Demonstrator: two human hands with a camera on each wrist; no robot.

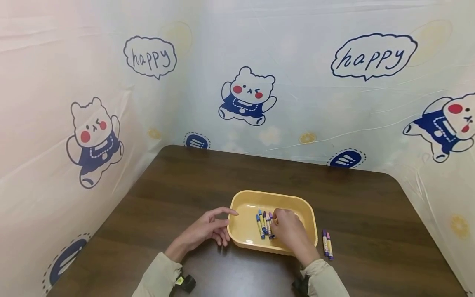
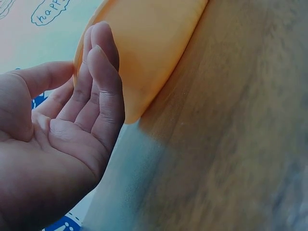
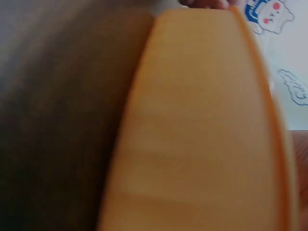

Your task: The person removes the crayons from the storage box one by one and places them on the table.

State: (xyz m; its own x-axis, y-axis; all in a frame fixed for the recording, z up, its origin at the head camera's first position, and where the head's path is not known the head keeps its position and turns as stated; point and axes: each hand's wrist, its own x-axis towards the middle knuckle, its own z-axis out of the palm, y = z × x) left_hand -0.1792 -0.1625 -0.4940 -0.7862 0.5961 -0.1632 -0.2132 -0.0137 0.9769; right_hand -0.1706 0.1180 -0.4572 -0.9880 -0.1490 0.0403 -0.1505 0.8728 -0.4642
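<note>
A yellow plastic tray rests on the dark table, several crayons lying side by side inside it. At the tray's left end, my left hand pinches the rim between thumb and index finger; the other fingers curl outside the wall, as the left wrist view shows. My right hand reaches over the near right part of the tray, fingertips bent down onto a crayon at the right of the row. Those fingers hide most of that crayon. The tray's outer wall fills much of the right wrist view.
Two more crayons, purple and pink at the tips, lie on the table just right of the tray. Wood-grain tabletop surrounds the tray. A printed cloth with cartoon bears hangs behind and at both sides.
</note>
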